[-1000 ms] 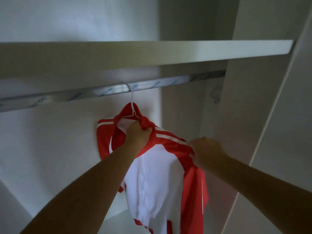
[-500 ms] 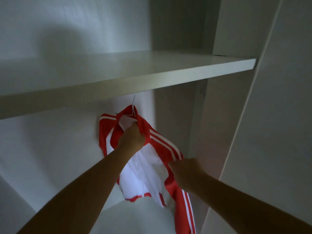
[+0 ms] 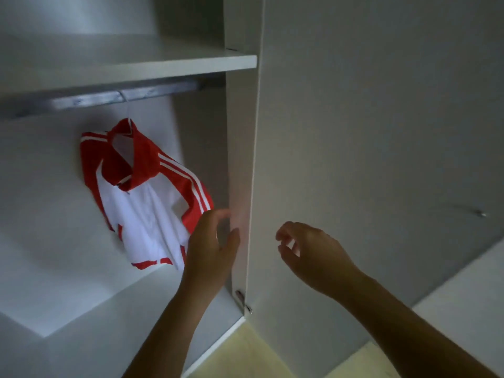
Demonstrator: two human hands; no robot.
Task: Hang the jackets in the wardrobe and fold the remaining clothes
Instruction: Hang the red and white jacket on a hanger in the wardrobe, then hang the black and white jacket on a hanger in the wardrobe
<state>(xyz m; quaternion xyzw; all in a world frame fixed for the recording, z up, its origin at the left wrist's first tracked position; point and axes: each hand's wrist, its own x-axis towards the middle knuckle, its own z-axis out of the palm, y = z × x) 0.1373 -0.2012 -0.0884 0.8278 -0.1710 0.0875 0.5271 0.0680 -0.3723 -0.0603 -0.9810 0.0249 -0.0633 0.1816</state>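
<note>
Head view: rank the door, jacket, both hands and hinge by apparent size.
1. door
2. jacket
3. left hand and right hand: they look alike, so unranked; both are nearer the camera than the jacket
4. hinge

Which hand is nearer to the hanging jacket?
The left hand, close beside the jacket; the right hand is apart, in front of the door panel.

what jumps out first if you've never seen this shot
The red and white track jacket, hanging from the rail in the left of the pale wardrobe, is the only strong colour. Below and right of it, the left hand and right hand hover empty on either side of the upright panel edge.
</note>
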